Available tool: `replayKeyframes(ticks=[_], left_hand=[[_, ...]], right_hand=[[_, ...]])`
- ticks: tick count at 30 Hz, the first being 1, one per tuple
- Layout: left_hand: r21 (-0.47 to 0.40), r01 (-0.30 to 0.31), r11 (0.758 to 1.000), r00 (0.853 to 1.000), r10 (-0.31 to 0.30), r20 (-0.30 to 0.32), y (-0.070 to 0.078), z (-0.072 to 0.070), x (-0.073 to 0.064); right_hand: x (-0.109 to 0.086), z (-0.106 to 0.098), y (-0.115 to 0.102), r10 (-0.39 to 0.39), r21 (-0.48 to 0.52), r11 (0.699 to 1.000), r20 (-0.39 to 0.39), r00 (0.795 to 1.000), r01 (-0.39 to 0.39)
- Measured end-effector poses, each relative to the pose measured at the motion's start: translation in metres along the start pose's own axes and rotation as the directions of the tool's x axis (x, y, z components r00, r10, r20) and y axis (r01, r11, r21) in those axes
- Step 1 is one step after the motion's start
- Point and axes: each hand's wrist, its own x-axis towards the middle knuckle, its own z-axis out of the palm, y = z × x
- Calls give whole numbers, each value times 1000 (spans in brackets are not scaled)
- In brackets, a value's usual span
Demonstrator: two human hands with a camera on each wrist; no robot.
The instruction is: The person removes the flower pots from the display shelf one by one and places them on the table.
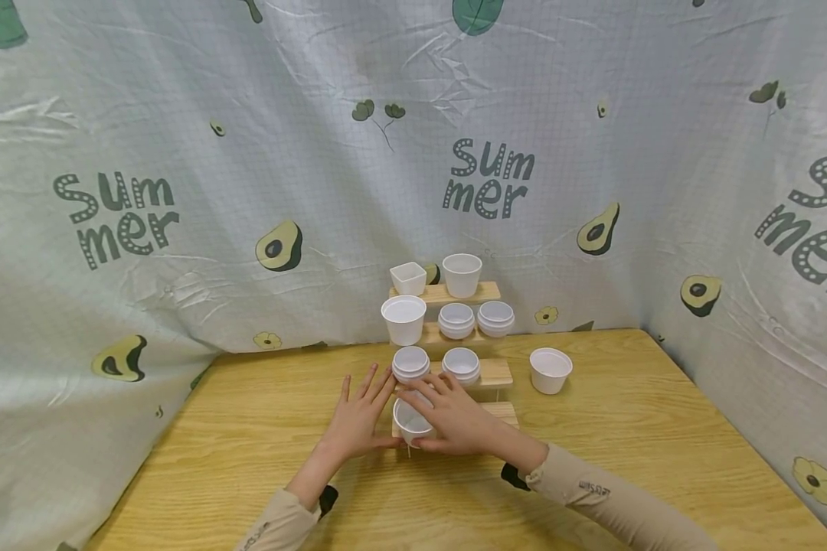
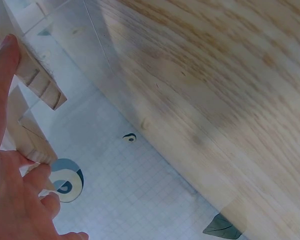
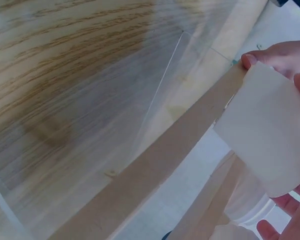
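Nearest the viewer, two beige sleeves (image 1: 593, 497) reached over the desk (image 1: 262, 436) toward a tiered display stand. The left hand (image 1: 354, 425) lay flat-fingered and splayed along the stand's left side, with its thumb at the end of the lowest wooden board (image 1: 505, 414). The right hand (image 1: 458, 417) held a white round cup (image 1: 410, 419), thumb on the near side and fingers arched over toward the far rim.

The governing relation was lateral: the cup stood between the hands at the left end of the lowest board, directly left of the right palm and to the right of the left thumb. The right hand was the nearer, lying against the cup. The cup's axis ran roughly upright, its mouth upward; whether its base sat fully on the wood could not be told behind the fingers.

Just beyond the hands, two ribbed jars (image 1: 461, 363) occupied the second board; a separate white tub (image 1: 550, 371) stood on the desk to the right. Farther back, a tall cup (image 1: 404, 320) and two bowl-shaped jars (image 1: 495, 317) shared the third board, and a square cup (image 1: 408, 278) and a tapered cup (image 1: 462, 275) the top one.
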Motion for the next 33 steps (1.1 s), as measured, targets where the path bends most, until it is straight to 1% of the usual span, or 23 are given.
replayKeyframes(ticks=[2,5,12,15,19,27,33], left_hand=[[0,-5,1000,1000,5,-11,0,0,0],[3,-8,1000,1000,8,-15,1,1,-1],[3,3,1000,1000,-3,9,2,1,-1],[-10,4,1000,1000,-4,7,2,0,0],[-22,1,1000,1000,-1,2,2,-2,0],[-10,-9,1000,1000,9,-21,1,0,0],[-2,-2,1000,1000,2,-10,1,0,0]], right_hand=[[-1,-1,0,8,-21,1000,8,1000,-8],[-2,-1,1,23,-23,999,13,1000,-23],[-5,1,3,40,-26,999,30,999,-40],[-6,-1,4,36,-12,999,30,999,-36],[-6,-2,5,22,9,1000,10,1000,-22],[-9,-2,5,0,-12,1000,-21,1000,0],[-14,-3,5,-20,-34,999,-35,999,19]])
